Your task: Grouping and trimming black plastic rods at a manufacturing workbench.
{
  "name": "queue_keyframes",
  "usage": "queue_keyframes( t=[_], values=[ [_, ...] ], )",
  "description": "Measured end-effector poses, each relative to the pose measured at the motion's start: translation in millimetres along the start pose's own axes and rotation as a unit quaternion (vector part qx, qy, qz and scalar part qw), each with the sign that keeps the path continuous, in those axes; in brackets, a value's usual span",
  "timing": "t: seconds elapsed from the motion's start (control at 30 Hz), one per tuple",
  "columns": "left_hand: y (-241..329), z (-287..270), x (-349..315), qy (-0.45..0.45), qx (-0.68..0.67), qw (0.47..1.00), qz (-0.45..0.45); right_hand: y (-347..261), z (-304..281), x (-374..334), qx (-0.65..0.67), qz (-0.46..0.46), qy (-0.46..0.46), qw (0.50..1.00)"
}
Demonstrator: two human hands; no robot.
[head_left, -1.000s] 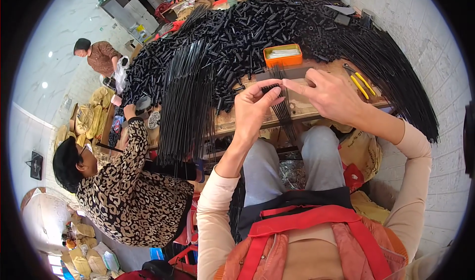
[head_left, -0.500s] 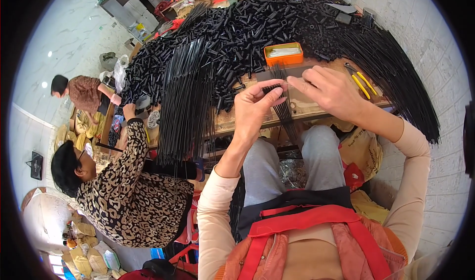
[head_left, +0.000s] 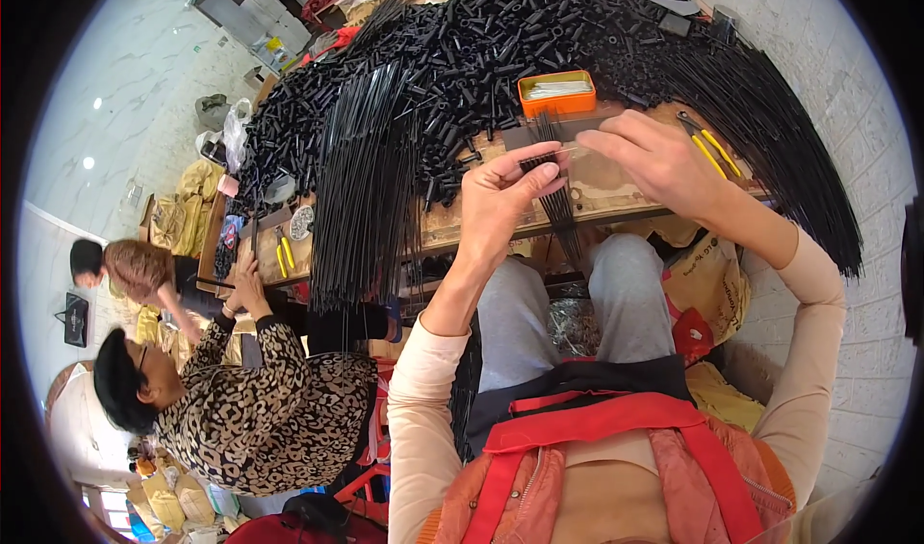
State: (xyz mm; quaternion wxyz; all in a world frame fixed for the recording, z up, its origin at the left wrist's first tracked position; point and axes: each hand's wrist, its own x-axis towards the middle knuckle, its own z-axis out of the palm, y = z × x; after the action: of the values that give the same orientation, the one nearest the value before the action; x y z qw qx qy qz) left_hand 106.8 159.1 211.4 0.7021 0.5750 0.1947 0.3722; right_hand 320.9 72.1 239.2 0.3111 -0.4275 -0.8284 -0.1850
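My left hand (head_left: pixel 493 202) is closed over a bundle of thin black rods (head_left: pixel 560 219), thumb on the near side and fingers behind. The rods run upright through the grip, from the table down past its near edge. To the right, my right hand (head_left: pixel 664 164) pinches a thin pale stick (head_left: pixel 570 149) whose tip reaches the rods beside my left fingertips. Its exact contact is too small to make out. Just beyond the hands stands an orange box (head_left: pixel 560 104) with slim white sticks (head_left: pixel 558 89) in it.
A large heap of short black tubes (head_left: pixel 481 53) covers the table's far side. Long black rods (head_left: pixel 361 198) overhang its edge at left, more rods (head_left: pixel 784 150) at right. Yellow-handled pliers (head_left: pixel 710 150) lie right of my hand. A co-worker in a patterned top (head_left: pixel 260 390) sits at left.
My right hand has drawn slightly right and up from my left, showing more of the pale stick. At left, the seated co-worker's hands have come together lower down; the person behind has bent lower.
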Motion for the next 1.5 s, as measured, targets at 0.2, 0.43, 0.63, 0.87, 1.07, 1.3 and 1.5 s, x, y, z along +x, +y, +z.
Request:
queue_keyframes(
  t=[0.2,0.43,0.63,0.87,1.07,1.3,1.5],
  values=[
    [-19.5,-17.1,4.1,-0.094,0.124,0.985,-0.069,5.2,9.1,18.5,0.07,0.03,0.07,0.995],
    [-116.8,-37.4,4.8,-0.1,0.615,0.745,0.239,86.5,75.5,-52.0,0.114,0.261,-0.172,0.943],
    [-140.9,-53.4,16.1,-0.12,0.604,0.751,0.239,144.8,133.5,-9.7,0.063,0.185,-0.106,0.975],
    [-113.2,-42.8,36.3,-0.191,0.64,0.727,0.159,221.7,199.8,18.5,0.027,0.263,-0.193,0.945],
    [-117.1,-47.1,36.6,-0.189,0.655,0.714,0.162,223.1,190.9,24.9,0.035,0.222,-0.166,0.96],
    [-119.6,-45.8,39.0,-0.191,0.631,0.733,0.168,155.6,163.8,-12.8,-0.005,0.146,-0.091,0.985],
    [-119.0,-42.8,38.4,-0.17,0.641,0.724,0.19,150.6,165.7,-29.3,-0.028,0.141,-0.147,0.979]
  ],
)
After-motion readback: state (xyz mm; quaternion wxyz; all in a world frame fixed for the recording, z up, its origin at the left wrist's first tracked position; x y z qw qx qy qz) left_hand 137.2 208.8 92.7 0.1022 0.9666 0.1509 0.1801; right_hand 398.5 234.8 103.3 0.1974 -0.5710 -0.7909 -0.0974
